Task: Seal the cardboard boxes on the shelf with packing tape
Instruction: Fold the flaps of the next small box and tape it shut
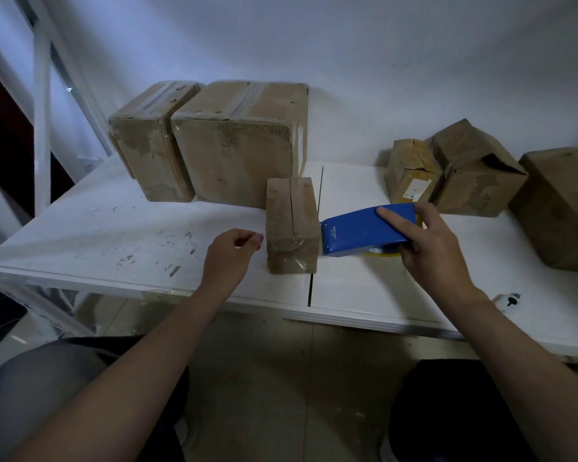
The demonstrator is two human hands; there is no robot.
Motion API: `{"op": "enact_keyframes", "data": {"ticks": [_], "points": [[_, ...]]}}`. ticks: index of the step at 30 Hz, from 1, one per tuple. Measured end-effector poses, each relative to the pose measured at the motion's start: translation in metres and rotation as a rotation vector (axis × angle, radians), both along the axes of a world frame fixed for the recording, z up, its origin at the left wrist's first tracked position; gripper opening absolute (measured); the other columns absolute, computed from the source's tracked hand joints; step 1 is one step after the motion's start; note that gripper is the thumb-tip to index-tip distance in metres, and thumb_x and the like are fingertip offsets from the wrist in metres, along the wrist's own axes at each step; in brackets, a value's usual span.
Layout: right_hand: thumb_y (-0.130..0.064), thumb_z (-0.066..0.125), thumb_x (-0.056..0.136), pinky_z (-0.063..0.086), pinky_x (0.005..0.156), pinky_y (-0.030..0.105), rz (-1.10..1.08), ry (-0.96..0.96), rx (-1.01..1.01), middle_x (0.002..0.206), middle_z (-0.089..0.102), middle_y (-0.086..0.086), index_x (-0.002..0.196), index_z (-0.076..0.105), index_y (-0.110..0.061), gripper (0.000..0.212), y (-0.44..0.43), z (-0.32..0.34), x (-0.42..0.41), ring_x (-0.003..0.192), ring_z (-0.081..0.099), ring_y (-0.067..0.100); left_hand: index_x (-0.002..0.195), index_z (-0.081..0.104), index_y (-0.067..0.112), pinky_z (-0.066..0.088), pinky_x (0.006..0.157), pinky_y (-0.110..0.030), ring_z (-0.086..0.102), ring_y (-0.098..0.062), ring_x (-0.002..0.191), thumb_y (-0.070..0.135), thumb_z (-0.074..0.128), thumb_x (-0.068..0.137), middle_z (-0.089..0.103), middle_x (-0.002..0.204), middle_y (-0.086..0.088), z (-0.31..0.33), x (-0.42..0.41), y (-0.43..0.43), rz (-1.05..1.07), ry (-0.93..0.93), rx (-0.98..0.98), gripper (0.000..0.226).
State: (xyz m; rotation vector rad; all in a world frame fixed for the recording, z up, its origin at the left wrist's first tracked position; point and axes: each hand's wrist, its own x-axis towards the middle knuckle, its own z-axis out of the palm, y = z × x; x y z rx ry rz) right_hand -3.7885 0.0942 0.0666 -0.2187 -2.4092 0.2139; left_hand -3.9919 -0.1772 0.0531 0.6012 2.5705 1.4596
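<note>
A small cardboard box [291, 225] lies in the middle of the white shelf [114, 228], its top seam showing as a dark slit and clear tape on its near end. My right hand [431, 241] grips a blue tape dispenser [364, 231], whose front edge touches the box's right side. A yellowish tape roll [381, 252] shows under the dispenser. My left hand [231, 253] hovers just left of the box with fingers loosely curled, holding nothing I can make out.
Two larger taped boxes [234, 141] stand behind, against the wall. Three crumpled, torn boxes [474, 171] sit at the right. A seam [314, 261] splits the shelf boards. White rack posts [42, 128] rise at the left. The shelf's front edge is near my knees.
</note>
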Motion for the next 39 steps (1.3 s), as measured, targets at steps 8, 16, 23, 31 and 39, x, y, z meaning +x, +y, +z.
{"op": "enact_keyframes", "data": {"ticks": [8,16,23,31,39], "points": [[0.009,0.069,0.079,0.054,0.079,0.046,-0.027,0.018,-0.010,0.128,0.050,0.021,0.139,0.060,-0.022,0.068,-0.008,0.003,-0.004,0.101,0.057,0.041,0.117,0.067,0.021,0.044,0.079,-0.030,0.059,-0.012,0.096,0.039,0.052,0.102,0.067,0.110,0.008,-0.002,0.009,0.011,0.088,0.111,-0.097,0.028],[0.006,0.072,0.080,0.054,0.082,0.044,-0.002,0.017,-0.020,0.124,0.050,0.019,0.140,0.059,-0.022,0.067,-0.011,0.001,-0.006,0.102,0.055,0.037,0.153,0.032,0.020,0.039,0.106,-0.047,0.050,-0.032,0.132,0.047,0.044,0.103,0.054,0.143,-0.005,0.001,-0.002,0.011,0.015,-0.061,-0.231,0.058],[0.005,0.071,0.082,0.053,0.086,0.043,0.030,-0.018,-0.032,0.127,0.050,0.019,0.143,0.055,-0.026,0.071,-0.018,-0.001,-0.016,0.106,0.054,0.036,0.132,0.057,0.016,0.039,0.099,-0.024,0.056,-0.019,0.120,0.020,0.044,0.106,0.062,0.130,-0.003,0.022,-0.001,0.021,0.016,0.382,-0.031,0.029],[0.004,0.070,0.082,0.051,0.087,0.035,0.079,-0.036,-0.075,0.123,0.048,0.015,0.143,0.055,-0.026,0.070,-0.028,-0.009,-0.021,0.103,0.053,0.029,0.124,0.056,0.008,0.043,0.102,-0.041,0.057,-0.027,0.110,0.020,0.042,0.104,0.063,0.119,-0.009,0.017,-0.007,0.052,-0.311,0.756,-0.220,0.027],[0.004,0.070,0.083,0.053,0.090,0.039,0.080,-0.011,-0.095,0.128,0.048,0.017,0.143,0.054,-0.025,0.068,-0.015,-0.011,-0.024,0.108,0.051,0.027,0.136,0.051,0.010,0.025,0.120,-0.049,0.046,-0.027,0.138,0.035,0.032,0.108,0.052,0.147,-0.009,0.010,-0.025,0.059,-0.319,0.716,-0.463,0.042]]}}
